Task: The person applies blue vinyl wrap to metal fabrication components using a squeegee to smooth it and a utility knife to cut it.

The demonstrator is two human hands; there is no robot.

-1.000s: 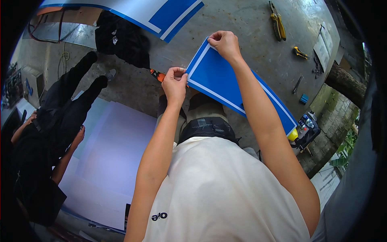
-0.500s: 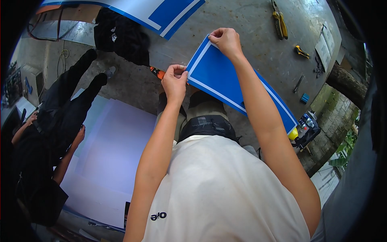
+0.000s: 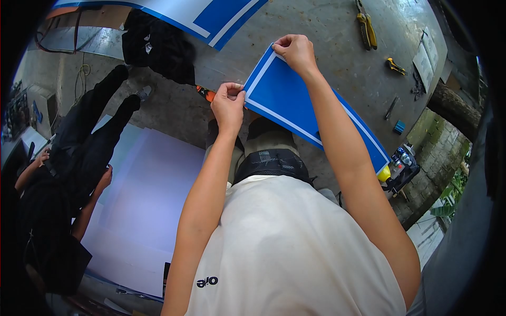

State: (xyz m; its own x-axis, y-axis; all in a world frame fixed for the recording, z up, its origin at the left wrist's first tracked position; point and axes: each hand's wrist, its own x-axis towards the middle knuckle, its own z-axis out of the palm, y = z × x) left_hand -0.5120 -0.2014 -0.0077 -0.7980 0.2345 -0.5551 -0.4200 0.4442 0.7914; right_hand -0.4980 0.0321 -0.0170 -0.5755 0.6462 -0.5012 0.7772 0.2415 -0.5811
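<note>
A blue sheet with a white border line (image 3: 287, 97) lies across the front of the metal table and reaches past its near edge. My left hand (image 3: 229, 105) pinches the sheet's near left corner between thumb and fingers. At the far left corner, my right hand (image 3: 296, 51) grips the edge in the same way. My right forearm crosses over the sheet and hides part of it. Just left of my left hand, an orange and black object (image 3: 205, 94) shows at the table's edge.
On the metal table (image 3: 321, 21) lie yellow-handled pliers (image 3: 366, 29), a yellow cutter (image 3: 395, 67) and a small blue block (image 3: 399, 127). Another blue and white sheet (image 3: 226, 23) lies at the back. A person in black (image 3: 68, 152) stands at left by a large white panel (image 3: 142, 184).
Both hands keep their hold on the sheet's corners, with hardly any movement. The person at left has shifted slightly.
</note>
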